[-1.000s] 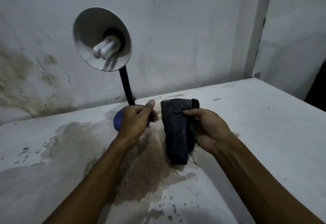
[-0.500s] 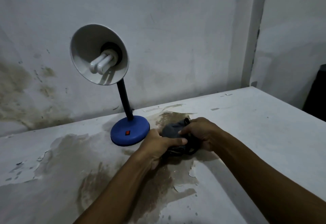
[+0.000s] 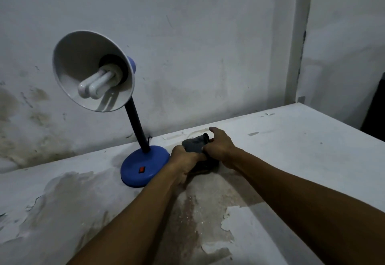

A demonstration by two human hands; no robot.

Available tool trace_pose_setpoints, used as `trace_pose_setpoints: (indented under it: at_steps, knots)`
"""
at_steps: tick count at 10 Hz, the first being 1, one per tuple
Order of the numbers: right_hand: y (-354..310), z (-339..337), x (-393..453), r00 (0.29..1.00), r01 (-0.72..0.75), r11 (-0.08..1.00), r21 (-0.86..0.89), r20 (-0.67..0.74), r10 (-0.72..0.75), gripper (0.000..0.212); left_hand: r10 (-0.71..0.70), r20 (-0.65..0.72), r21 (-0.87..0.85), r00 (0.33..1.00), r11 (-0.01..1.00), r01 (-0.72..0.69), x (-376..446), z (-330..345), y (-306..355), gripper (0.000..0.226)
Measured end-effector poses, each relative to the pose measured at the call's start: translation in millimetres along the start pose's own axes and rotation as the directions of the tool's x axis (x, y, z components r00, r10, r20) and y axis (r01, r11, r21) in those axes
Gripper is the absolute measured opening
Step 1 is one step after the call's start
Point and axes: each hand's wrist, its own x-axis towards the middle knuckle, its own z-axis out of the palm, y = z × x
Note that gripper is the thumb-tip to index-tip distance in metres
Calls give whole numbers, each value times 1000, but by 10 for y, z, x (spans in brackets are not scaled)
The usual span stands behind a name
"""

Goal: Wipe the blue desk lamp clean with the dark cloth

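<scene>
Head view: the blue desk lamp (image 3: 143, 163) stands upright on the white painted table (image 3: 302, 139), close to the rough grey plaster wall (image 3: 198, 45); its round, smooth blue plastic base (image 3: 133, 171) carries a small red rocker switch (image 3: 141, 169) on the upper face; a black, slightly curved neck (image 3: 135, 123) rises from the base to a wide conical shade (image 3: 68, 73), pale and glossy inside, blue at the rear cap; a white U-shaped tube bulb (image 3: 96, 84) sits in the shade's centre.

The dark cloth (image 3: 193, 145), a bunched grey-black fabric with a coarse nap, lies on the table just to the right of the lamp base, apart from the lamp; both hands hold it. The left hand (image 3: 184, 158) has its grip curled round the near left part of the cloth, knuckles beside the base rim; whether the hand touches the base cannot be told. The right hand (image 3: 218, 146) pinches the right side of the cloth, thumb against the fabric, with one finger raised above it.

The table surface is worn; the paint is peeled in irregular flakes, exposing a brown, speckled patch (image 3: 191, 202) between the forearms; the wall shows greenish damp stains (image 3: 20, 118) at lower left; a pale vertical pillar edge (image 3: 298, 35) runs down at right.
</scene>
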Motion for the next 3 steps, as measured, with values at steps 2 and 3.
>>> trace_pose_setpoints:
  at_steps: [2,3]
  knots:
    - [23,68,-164,992,58,993,-107,-105,-69,37,-89,42,23,995,996,88,-173,-78,-26,55]
    - [29,50,-270,985,36,991,-126,-164,-56,33,-165,59,142,985,978,155,-339,-197,-27,58]
